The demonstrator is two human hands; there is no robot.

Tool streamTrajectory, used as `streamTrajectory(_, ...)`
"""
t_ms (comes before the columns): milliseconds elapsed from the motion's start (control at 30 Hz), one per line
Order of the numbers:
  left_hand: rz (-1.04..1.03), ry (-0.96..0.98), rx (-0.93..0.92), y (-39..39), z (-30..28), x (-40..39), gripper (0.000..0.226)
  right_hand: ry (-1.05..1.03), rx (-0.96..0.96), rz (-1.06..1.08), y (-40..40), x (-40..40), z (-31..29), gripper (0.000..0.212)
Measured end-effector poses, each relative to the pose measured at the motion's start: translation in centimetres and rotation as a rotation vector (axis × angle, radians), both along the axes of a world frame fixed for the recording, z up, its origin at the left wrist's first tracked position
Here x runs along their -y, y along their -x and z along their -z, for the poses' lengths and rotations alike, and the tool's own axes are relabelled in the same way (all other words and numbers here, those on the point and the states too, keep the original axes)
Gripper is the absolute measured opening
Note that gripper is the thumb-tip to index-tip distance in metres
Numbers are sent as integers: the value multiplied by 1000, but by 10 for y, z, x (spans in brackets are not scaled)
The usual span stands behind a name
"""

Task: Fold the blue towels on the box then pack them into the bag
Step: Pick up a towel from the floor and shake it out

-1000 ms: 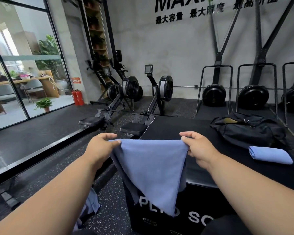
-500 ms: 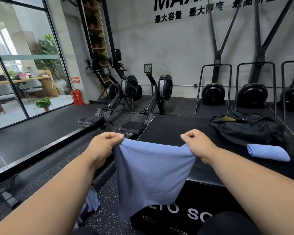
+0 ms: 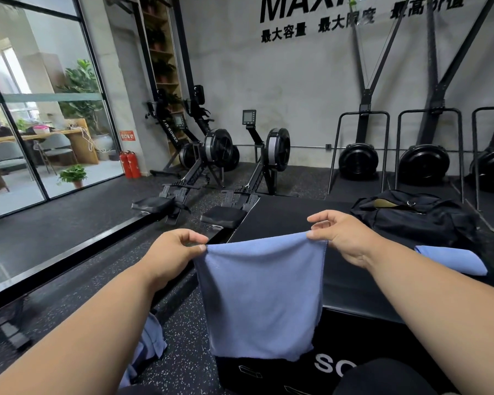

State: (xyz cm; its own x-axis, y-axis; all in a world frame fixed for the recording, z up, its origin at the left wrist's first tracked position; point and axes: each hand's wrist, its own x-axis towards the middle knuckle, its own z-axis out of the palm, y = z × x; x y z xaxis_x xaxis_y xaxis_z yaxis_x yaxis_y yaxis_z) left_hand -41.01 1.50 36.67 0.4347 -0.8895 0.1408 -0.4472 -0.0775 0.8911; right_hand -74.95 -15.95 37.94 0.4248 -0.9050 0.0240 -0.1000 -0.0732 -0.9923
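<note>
A blue towel (image 3: 261, 295) hangs flat in the air in front of the black box (image 3: 354, 283). My left hand (image 3: 171, 253) pinches its top left corner and my right hand (image 3: 342, 238) pinches its top right corner. The towel's lower edge covers part of the white lettering on the box's front. A folded blue towel (image 3: 451, 259) lies on the box top at the right. Behind it sits the black bag (image 3: 417, 218), its top open.
More blue cloth (image 3: 149, 346) lies on the speckled floor under my left forearm. Two rowing machines (image 3: 211, 178) stand ahead on the left. Black machines with metal frames (image 3: 360, 155) line the back wall. A glass wall (image 3: 40, 109) runs along the left.
The towel hung in a slanted, pointed shape before; now it hangs squarely as a rectangle. My hands have shifted along its top edge to the corners, fingers pinching.
</note>
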Motion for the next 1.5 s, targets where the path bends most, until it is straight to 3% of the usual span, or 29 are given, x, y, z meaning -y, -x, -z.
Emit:
streamTrajectory(167, 184, -119, 213, 0, -5, -5, 18, 198, -268, -47, 8, -3, -6, 47)
streamTrajectory(300, 183, -160, 408, 4, -2, -4, 21, 324, -418, -70, 9, -4, -15, 53)
streamTrajectory(500, 66, -119, 488, -3, -7, -9, 16, 420, -467, 5, 12, 0, -20, 37)
streamTrajectory(733, -14, -75, 509, -5, -17, -10, 12, 420, -374, 6, 11, -1, -23, 27)
streamTrajectory(1000, 13, 9, 311, -4, -20, -5, 14, 33, -18, 164, 14, 4, -28, 32)
streamTrajectory(1267, 10, -62, 398, 0, -22, 1, 11, -45, -55, 155, 19, 10, -26, 24)
streamTrajectory(1500, -5, -20, 372, 19, -27, 11, 13, -148, 91, 94, 24, 16, -22, 21)
